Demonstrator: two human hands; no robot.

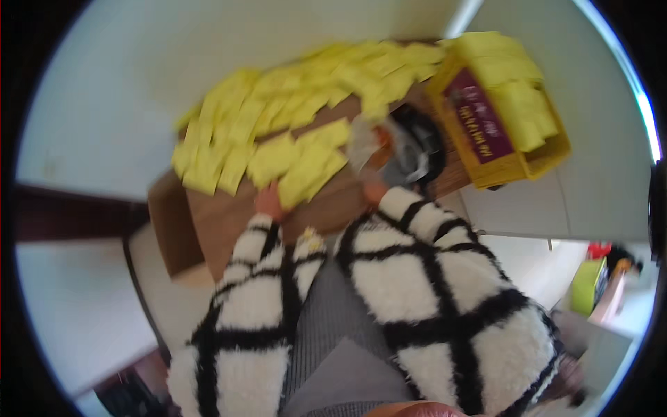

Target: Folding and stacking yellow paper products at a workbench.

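My left hand [269, 201] is at the near edge of the wooden table, against the corner of a flat yellow paper packet [300, 182]. Its fingers are small and blurred, so their closing is unclear. Beside the near side of a clear plastic bag [363, 147] is my right hand [375, 190], its fingers mostly hidden. Something orange-brown [383, 144] shows inside the bag, which sits against a black container or bag [425, 135]. Many more yellow packets [278, 97] overlap in rows across the far and left parts of the table.
A yellow box [479, 182] with a purple panel, filled with stacked yellow packets [511, 76], stands at the table's right end. The wooden table [226, 217] meets a pale wall behind. A brown cardboard box [174, 233] adjoins its left end. Bright coloured items [589, 285] lie farther right.
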